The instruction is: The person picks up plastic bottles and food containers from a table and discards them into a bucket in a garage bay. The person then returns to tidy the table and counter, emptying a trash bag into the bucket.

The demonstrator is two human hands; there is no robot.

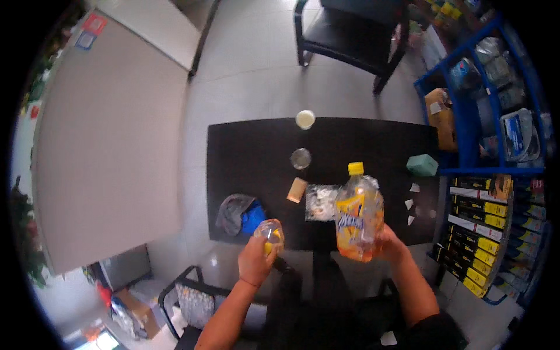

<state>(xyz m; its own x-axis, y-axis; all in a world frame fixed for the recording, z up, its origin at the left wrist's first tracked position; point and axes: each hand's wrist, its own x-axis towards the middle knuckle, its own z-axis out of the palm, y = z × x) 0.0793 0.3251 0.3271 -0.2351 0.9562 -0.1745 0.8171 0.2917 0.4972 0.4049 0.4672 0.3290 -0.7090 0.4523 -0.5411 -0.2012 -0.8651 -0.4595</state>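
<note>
My right hand (392, 245) is closed round the lower right side of a large clear plastic bottle (360, 219). The bottle is upright, with a yellow cap on, a yellow-orange label and a little orange drink at the bottom. In my left hand (255, 261) is a small clear cup (270, 232), with some yellow showing through it; the fingers wrap its lower part. Cup and bottle are apart, both held above the near side of a dark table (251, 151). Behind the bottle lies a square sheet with whitish bits (321, 203), partly hidden.
On the table are a white-filled cup (305, 119), a round glass (300, 158), a tan packet (297, 190), a green box (422, 165), paper scraps (409, 204) and a grey-blue cloth item (239, 214). Blue shelves (466, 134) adjoin the right; a black chair (350, 38) stands beyond.
</note>
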